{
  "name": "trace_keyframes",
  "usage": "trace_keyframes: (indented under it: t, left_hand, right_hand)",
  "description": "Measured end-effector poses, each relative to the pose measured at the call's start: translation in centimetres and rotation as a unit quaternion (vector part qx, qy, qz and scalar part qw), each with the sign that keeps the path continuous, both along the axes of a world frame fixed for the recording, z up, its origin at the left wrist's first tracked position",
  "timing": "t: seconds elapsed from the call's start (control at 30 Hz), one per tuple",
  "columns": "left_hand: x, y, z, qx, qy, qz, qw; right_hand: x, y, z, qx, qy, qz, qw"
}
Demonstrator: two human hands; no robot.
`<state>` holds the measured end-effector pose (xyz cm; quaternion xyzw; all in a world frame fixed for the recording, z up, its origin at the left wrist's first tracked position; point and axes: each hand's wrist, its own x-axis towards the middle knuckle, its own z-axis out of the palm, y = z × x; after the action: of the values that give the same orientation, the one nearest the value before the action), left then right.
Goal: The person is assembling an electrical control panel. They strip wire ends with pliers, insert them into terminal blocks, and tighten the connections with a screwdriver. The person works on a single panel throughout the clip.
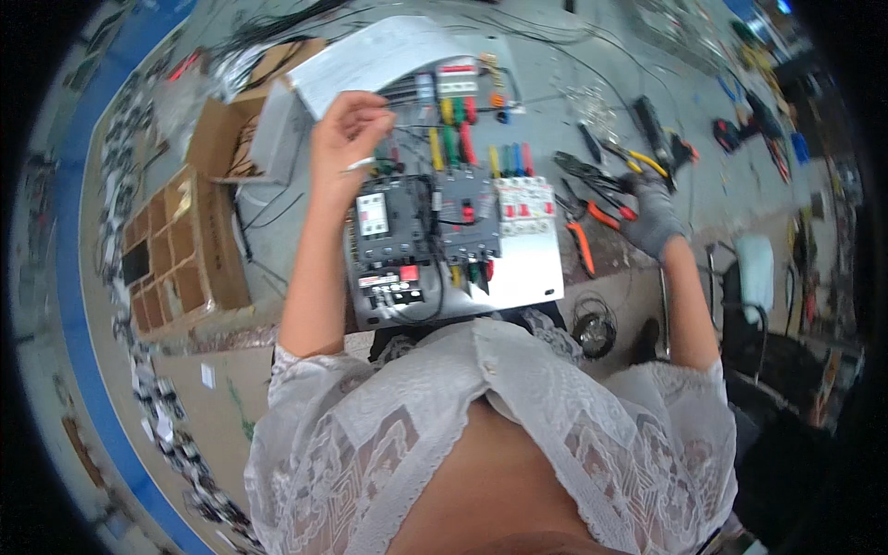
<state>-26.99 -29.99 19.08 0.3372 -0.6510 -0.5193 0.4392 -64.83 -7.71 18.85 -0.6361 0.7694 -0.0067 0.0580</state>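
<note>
My left hand is raised over the upper left of a metal mounting plate, its bare fingers curled into a pinch. Whatever lies between the fingertips is too small to make out; a short white piece shows by the wrist. The plate carries a dark contactor, a dark circuit breaker and white breakers. Yellow, green and red sleeved leads rise from them. At the right, my right hand, in a grey glove, closes around the handle ends of dark-handled pliers.
Orange-handled pliers and yellow-handled cutters lie by the right hand. A power drill is farther right. Left stand an open carton and a divided cardboard box. A paper sheet and loose black cables lie at the back.
</note>
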Motion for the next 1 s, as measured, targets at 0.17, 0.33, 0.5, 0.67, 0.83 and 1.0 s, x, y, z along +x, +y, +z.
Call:
trace_keyframes:
  t: [0.17,0.33,0.5,0.67,0.83,1.0]
  left_hand:
    - [0.3,0.7,0.3,0.007,0.018,0.019,1.0]
    - [-0.1,0.5,0.3,0.002,0.034,0.015,0.999]
    - [-0.1,0.6,0.4,-0.017,0.044,0.024,0.999]
    - [0.0,0.9,0.5,-0.029,0.032,0.039,0.998]
    - [-0.3,1.0,0.7,-0.048,0.034,0.045,0.997]
    - [-0.3,1.0,0.7,-0.057,0.023,0.052,0.997]
  right_hand:
    - [4.3,-4.5,6.5,-0.143,-0.113,0.019,0.983]
    - [10.0,-11.4,7.6,-0.188,-0.044,0.21,0.958]
    - [13.1,-13.9,6.9,-0.08,0.022,0.24,0.967]
    - [13.9,-14.0,6.6,-0.031,0.027,0.222,0.974]
    - [14.0,-14.1,6.4,-0.008,0.024,0.207,0.978]
    - [14.2,-14.5,6.4,0.007,0.017,0.198,0.98]
